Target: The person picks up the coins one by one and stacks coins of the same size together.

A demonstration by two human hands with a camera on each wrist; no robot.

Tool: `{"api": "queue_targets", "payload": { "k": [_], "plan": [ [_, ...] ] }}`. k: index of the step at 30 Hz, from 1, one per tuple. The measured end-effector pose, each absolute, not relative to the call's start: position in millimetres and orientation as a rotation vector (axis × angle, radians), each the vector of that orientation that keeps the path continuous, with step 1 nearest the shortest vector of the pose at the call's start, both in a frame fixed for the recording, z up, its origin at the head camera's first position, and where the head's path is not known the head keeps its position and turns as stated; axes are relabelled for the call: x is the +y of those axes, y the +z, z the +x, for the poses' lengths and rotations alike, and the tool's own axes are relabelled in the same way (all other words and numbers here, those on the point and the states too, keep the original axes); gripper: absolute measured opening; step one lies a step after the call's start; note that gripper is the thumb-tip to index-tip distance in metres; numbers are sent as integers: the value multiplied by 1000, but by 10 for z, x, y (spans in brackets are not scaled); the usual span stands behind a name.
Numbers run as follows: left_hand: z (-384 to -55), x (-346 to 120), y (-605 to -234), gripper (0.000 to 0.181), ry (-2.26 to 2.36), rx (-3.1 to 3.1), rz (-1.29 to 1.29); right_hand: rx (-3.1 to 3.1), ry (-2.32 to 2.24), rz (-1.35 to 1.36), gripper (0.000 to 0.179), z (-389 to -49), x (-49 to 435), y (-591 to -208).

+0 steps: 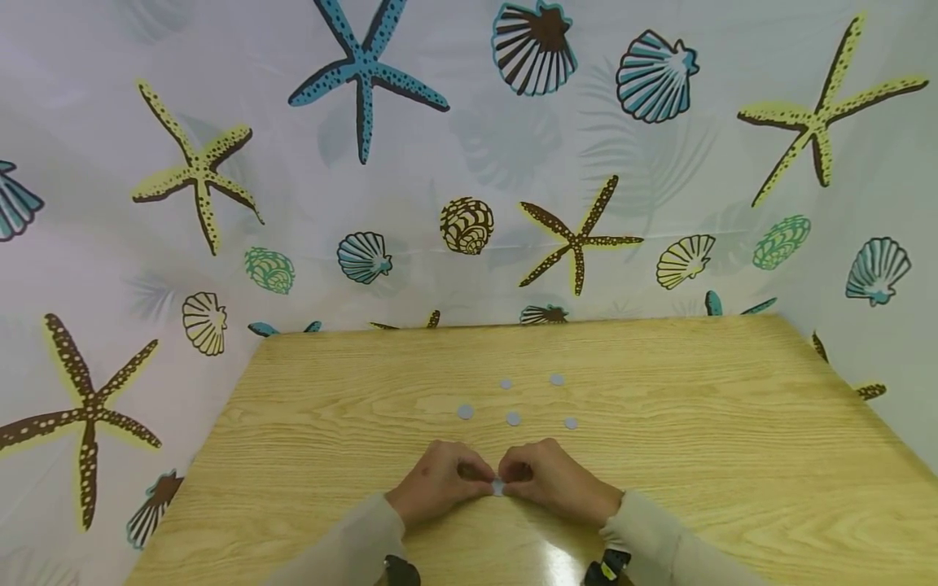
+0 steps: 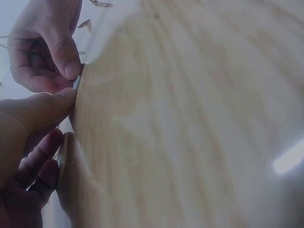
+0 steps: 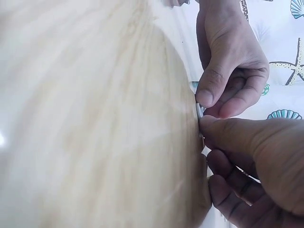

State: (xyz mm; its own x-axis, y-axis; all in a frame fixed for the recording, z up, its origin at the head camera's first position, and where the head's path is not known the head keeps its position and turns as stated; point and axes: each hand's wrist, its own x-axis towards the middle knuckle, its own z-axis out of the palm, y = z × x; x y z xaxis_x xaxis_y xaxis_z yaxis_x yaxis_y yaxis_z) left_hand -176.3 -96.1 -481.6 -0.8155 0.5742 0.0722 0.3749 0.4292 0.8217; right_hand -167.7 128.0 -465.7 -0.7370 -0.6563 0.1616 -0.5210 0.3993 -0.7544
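A small pale grey disc (image 1: 498, 487) lies on the wooden table between my two hands. My left hand (image 1: 445, 482) pinches its left edge with thumb and forefinger. From the other side my right hand (image 1: 558, 482) grips the right edge in the same way, and the fingertips nearly meet. Seen edge-on in the left wrist view, the disc (image 2: 77, 82) is a thin pale strip close to the tabletop. The right wrist view also shows the disc (image 3: 199, 111) between both thumbs. Fingertips cover much of it.
Beyond the hands, several similar discs lie flat and apart: a left disc (image 1: 465, 412), a middle disc (image 1: 513, 418), a right disc (image 1: 571, 423), with others farther back. The wooden table (image 1: 330, 391) meets a curtain (image 1: 410, 195) printed with starfish and shells.
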Motion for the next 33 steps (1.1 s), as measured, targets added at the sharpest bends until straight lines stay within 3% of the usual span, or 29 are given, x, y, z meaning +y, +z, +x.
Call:
{"api": "queue_targets", "payload": {
  "k": [33],
  "plan": [
    [-1740,-1176,-4784,10,1355,2466,709,2488,-1282,-963,9,-1667,1046,-4695]
  ]
}}
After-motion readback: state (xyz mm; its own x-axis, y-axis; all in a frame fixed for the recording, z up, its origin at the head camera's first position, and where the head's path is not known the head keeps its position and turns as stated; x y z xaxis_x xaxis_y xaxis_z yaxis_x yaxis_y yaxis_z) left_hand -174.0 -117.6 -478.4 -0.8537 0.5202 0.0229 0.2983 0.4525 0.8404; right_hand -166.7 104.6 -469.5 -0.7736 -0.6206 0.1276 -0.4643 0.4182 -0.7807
